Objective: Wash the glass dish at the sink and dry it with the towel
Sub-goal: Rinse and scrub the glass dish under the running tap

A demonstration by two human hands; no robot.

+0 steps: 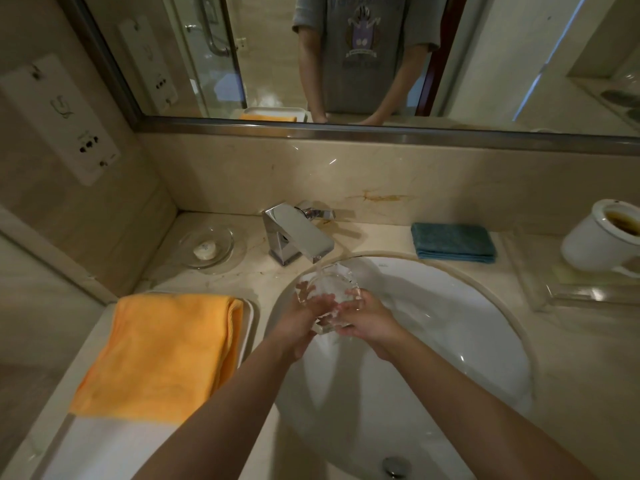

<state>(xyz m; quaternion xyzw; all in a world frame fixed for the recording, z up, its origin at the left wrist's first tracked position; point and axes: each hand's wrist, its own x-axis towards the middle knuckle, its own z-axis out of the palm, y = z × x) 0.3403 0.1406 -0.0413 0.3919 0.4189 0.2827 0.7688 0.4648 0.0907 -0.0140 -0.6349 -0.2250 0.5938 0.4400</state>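
Note:
A clear glass dish (327, 285) is held tilted over the white sink (450, 334), right under the chrome faucet (298, 237), and water runs from the spout onto it. My left hand (301, 323) supports the dish from below on its left side, fingers showing through the glass. My right hand (367, 317) grips the dish's right edge, fingers curled over the rim. An orange towel (162, 355) lies folded on a white tray at the left of the sink.
A glass soap dish (207, 249) with a small soap sits left of the faucet. A folded teal cloth (453, 242) lies at the back right. A white cup (602, 237) stands on a clear tray at the far right. The drain (394, 465) is at the near side.

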